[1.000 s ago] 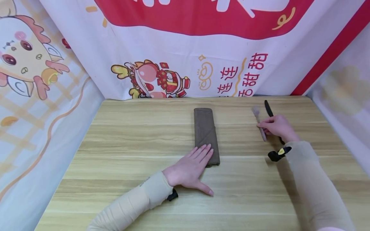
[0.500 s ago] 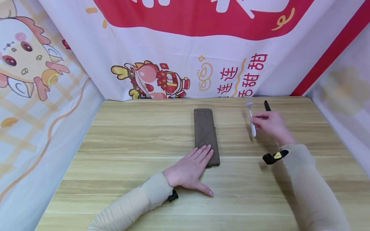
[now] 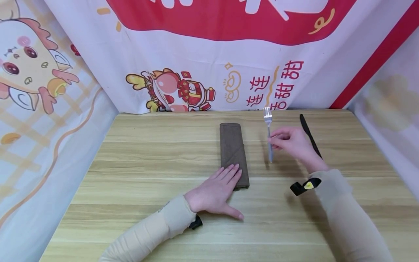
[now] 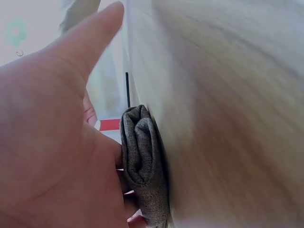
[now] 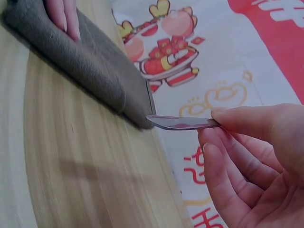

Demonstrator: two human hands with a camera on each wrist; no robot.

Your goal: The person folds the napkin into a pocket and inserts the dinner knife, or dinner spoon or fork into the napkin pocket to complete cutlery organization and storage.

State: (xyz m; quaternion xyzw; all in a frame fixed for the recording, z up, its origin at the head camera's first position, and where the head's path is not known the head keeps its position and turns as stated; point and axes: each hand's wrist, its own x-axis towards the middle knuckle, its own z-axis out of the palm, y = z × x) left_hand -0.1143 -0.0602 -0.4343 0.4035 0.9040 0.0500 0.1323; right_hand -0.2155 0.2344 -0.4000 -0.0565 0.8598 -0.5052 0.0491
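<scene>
A brown cloth (image 3: 231, 145), folded into a narrow strip, lies on the wooden table. My left hand (image 3: 216, 191) rests on its near end with straight fingers and the thumb spread onto the wood. In the left wrist view the rolled layers of the cloth (image 4: 142, 147) show beside the palm. To the right of the cloth, my right hand (image 3: 292, 145) pinches a silver fork (image 3: 269, 134) by its handle between thumb and fingers, tines pointing away. The fork's handle (image 5: 183, 123) shows close up in the right wrist view, raised above the table.
A black knife (image 3: 311, 136) lies at the right of the table (image 3: 157, 153), partly behind the right hand and wrist. Printed fabric (image 3: 196, 54) hangs along the table's back edge, with more at both sides. Black straps (image 3: 304, 186) sit at the wrists.
My right hand has lifted the fork from beside the knife and carried it left toward the cloth, uncovering more of the knife. The left hand stays in place on the cloth.
</scene>
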